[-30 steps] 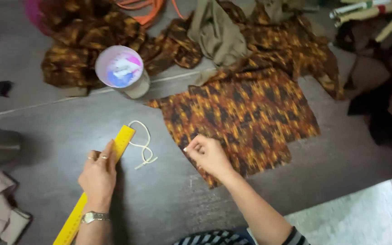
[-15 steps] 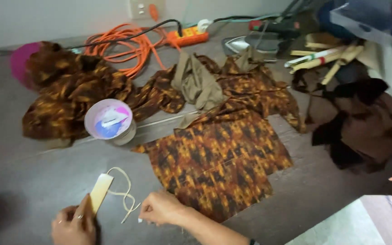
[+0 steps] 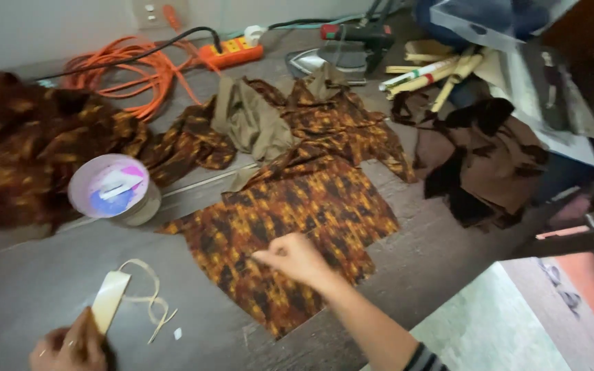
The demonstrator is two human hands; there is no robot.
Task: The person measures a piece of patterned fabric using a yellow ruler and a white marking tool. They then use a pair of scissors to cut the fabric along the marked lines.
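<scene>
One patterned cloth (image 3: 290, 240) under right hand (image 3: 297, 260)

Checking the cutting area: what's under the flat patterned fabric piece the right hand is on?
The patterned fabric piece lies flat on the grey floor, under the right hand. Anything beneath it is covered.

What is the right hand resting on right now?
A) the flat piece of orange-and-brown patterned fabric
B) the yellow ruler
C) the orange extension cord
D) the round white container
A: the right hand lies with pinched fingers on the flat patterned fabric piece, while the left hand grips the yellow ruler off to the side.
</scene>
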